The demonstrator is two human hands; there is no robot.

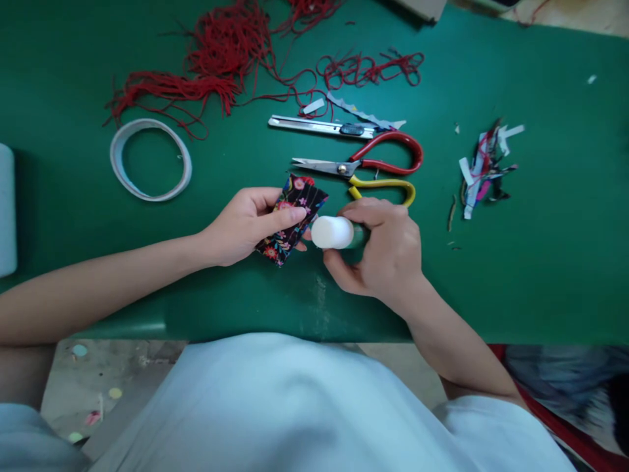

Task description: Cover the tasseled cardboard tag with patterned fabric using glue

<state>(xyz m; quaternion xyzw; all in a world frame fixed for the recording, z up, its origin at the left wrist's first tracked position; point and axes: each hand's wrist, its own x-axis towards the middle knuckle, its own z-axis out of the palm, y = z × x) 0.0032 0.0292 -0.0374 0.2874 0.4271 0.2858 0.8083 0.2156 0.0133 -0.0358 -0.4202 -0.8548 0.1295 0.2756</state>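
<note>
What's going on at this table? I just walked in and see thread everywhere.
A person sits at a green table. The left hand holds a small floral fabric piece; the right hand grips a white-capped tube, its cap pointing at the fabric. Beyond the hands lie scissors, a utility knife, red thread, a white tape loop and a pile of scraps.

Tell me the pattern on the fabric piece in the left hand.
Black fabric piece with colourful flowers, clearest in the head view.
</note>
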